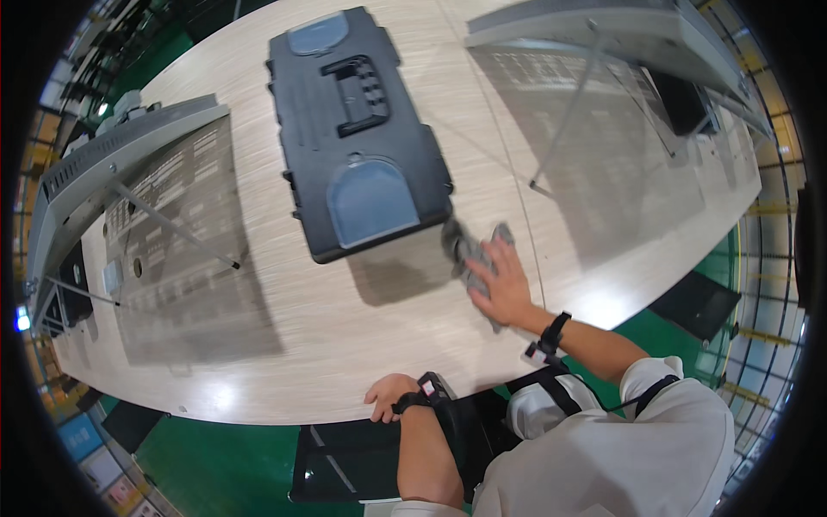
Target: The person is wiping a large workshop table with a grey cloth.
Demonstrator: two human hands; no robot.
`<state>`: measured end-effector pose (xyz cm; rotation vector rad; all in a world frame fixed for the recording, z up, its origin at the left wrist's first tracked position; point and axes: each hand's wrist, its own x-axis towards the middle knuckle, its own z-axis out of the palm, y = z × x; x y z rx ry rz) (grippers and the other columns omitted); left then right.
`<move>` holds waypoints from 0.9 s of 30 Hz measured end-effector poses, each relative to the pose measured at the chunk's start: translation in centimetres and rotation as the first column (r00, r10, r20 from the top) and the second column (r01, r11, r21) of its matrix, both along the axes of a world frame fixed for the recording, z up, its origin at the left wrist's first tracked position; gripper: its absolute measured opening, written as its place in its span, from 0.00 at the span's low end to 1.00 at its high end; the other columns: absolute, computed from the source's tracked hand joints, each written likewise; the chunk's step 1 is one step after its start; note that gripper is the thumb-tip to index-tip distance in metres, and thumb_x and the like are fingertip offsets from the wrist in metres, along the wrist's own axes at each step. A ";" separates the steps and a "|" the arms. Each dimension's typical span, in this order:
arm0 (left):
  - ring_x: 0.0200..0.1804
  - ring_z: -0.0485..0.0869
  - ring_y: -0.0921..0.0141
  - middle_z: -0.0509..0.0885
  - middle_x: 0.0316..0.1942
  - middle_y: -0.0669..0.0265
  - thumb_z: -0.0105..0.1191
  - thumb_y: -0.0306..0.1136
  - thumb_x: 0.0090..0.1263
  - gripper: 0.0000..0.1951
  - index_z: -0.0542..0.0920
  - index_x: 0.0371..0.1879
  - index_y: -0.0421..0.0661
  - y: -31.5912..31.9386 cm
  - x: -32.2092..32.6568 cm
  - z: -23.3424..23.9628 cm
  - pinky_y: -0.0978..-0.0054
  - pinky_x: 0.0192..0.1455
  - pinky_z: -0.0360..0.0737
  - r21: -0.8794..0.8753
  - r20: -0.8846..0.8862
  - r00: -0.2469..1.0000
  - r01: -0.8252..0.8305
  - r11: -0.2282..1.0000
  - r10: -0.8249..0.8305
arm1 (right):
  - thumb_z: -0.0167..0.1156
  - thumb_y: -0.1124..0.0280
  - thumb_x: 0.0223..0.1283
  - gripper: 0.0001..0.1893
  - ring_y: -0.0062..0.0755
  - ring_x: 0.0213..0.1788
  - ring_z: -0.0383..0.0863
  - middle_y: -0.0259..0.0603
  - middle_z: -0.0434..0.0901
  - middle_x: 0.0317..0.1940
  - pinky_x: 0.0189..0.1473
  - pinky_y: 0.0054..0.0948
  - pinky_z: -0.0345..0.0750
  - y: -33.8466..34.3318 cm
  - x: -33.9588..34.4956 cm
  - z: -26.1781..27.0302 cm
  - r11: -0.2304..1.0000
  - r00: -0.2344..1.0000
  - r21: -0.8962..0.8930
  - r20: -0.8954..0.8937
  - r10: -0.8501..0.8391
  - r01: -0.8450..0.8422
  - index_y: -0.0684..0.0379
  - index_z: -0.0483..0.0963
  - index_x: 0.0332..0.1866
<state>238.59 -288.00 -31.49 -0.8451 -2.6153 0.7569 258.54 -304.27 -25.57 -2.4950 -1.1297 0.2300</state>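
Observation:
My right hand (504, 284) presses down on a crumpled grey cloth (477, 251) on the pale wood-grain table (413, 349). Its fingers spread over the cloth, which bunches out past them towards the near right corner of a dark toolbox. That black plastic toolbox (303, 129) stands closed, its folding handle (381, 97) down flat and a blue-tinted clear lid (371, 200) at either end. At the table's near edge rests my left hand (391, 395), holding nothing, its fingertips bent over the edge. Both wrists wear black straps with small devices.
Two grey metal panels on thin legs flank the toolbox: the left one (136, 136) and the right one (620, 39) lean over the table. A seam (510, 148) runs along the tabletop. Below lie a black chair (342, 459) and green floor (219, 459).

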 end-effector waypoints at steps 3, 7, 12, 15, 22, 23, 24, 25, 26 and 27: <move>0.53 0.80 0.53 0.81 0.50 0.56 0.45 0.50 0.66 0.22 0.78 0.51 0.48 0.9 -0.7 -3.2 0.48 0.50 0.75 -0.035 -0.039 0.993 0.111 0.993 -0.112 | 0.64 0.57 0.51 0.30 0.60 0.72 0.54 0.51 0.61 0.68 0.71 0.58 0.54 -4.3 -5.8 0.5 0.999 0.999 0.004 -0.033 0.043 -0.043 0.47 0.70 0.63; 0.52 0.80 0.53 0.81 0.49 0.57 0.45 0.50 0.66 0.22 0.79 0.50 0.49 5.2 -5.0 -7.9 0.48 0.49 0.74 -0.068 -0.130 0.961 0.238 0.969 -0.245 | 0.65 0.57 0.50 0.30 0.59 0.71 0.56 0.50 0.61 0.69 0.71 0.57 0.55 -7.4 -11.1 1.3 0.991 0.992 0.054 -0.028 0.124 -0.122 0.46 0.70 0.62; 0.51 0.82 0.55 0.84 0.46 0.58 0.48 0.47 0.65 0.19 0.82 0.48 0.50 1.9 -1.0 -3.9 0.48 0.45 0.75 -0.453 0.068 0.777 0.583 0.674 -0.626 | 0.65 0.61 0.49 0.27 0.57 0.69 0.60 0.50 0.64 0.66 0.70 0.56 0.58 -15.7 -7.7 -1.8 0.965 0.944 -0.046 0.223 -0.242 0.259 0.49 0.72 0.58; 0.43 0.86 0.61 0.88 0.37 0.63 0.52 0.43 0.63 0.14 0.88 0.39 0.52 4.0 -5.5 -7.2 0.53 0.33 0.76 -0.672 0.571 0.419 0.732 -0.110 -0.706 | 0.63 0.67 0.50 0.25 0.60 0.66 0.62 0.52 0.66 0.62 0.67 0.59 0.60 -21.9 -3.7 -1.2 0.733 0.681 0.101 0.305 -0.666 0.672 0.53 0.72 0.56; 0.27 0.86 0.64 0.86 0.25 0.64 0.55 0.43 0.64 0.13 0.86 0.24 0.49 -3.3 -1.8 1.1 0.64 0.24 0.77 -0.600 0.612 0.149 0.727 -0.334 -0.776 | 0.61 0.50 0.52 0.32 0.64 0.71 0.53 0.53 0.60 0.67 0.69 0.62 0.55 -24.4 -8.8 -2.5 0.868 0.851 0.042 0.179 -0.493 0.494 0.53 0.70 0.62; 0.30 0.86 0.63 0.85 0.28 0.63 0.54 0.43 0.65 0.13 0.85 0.28 0.48 -2.9 -2.2 2.7 0.64 0.26 0.77 -0.613 0.599 0.203 0.738 -0.280 -0.775 | 0.60 0.47 0.53 0.33 0.63 0.72 0.53 0.53 0.62 0.67 0.70 0.61 0.54 -21.9 -8.7 -2.0 0.916 0.905 0.069 0.140 -0.401 0.395 0.51 0.69 0.64; 0.32 0.86 0.63 0.85 0.31 0.62 0.54 0.43 0.65 0.13 0.84 0.31 0.47 -2.8 -2.7 3.3 0.63 0.28 0.78 -0.618 0.587 0.276 0.760 -0.201 -0.761 | 0.58 0.48 0.56 0.31 0.59 0.72 0.53 0.50 0.62 0.68 0.71 0.57 0.54 -19.7 -8.0 -1.3 0.945 0.940 0.072 0.106 -0.325 0.319 0.50 0.69 0.64; 0.35 0.85 0.63 0.84 0.34 0.62 0.53 0.43 0.65 0.13 0.83 0.34 0.46 -3.5 -2.2 2.8 0.63 0.29 0.78 -0.607 0.592 0.349 0.786 -0.117 -0.727 | 0.58 0.48 0.56 0.31 0.59 0.72 0.53 0.50 0.62 0.68 0.71 0.57 0.54 -19.4 -6.6 -1.0 0.944 0.939 0.080 0.105 -0.327 0.320 0.50 0.69 0.64; 0.37 0.85 0.63 0.84 0.37 0.61 0.53 0.43 0.66 0.14 0.82 0.37 0.45 -4.5 -1.6 1.7 0.62 0.31 0.79 -0.576 0.609 0.444 0.817 0.019 -0.657 | 0.57 0.49 0.58 0.29 0.57 0.72 0.54 0.48 0.62 0.68 0.72 0.54 0.54 -19.6 -4.6 -1.0 0.972 0.969 0.090 0.101 -0.225 0.216 0.50 0.70 0.63; 0.39 0.85 0.63 0.83 0.40 0.60 0.52 0.43 0.66 0.15 0.81 0.41 0.44 -3.6 -3.1 1.7 0.62 0.33 0.79 -0.455 0.634 0.625 0.778 0.433 -0.456 | 0.57 0.50 0.59 0.27 0.55 0.72 0.55 0.46 0.63 0.68 0.73 0.51 0.54 -18.1 -2.9 -0.9 0.987 0.993 0.147 0.090 -0.074 0.061 0.50 0.70 0.63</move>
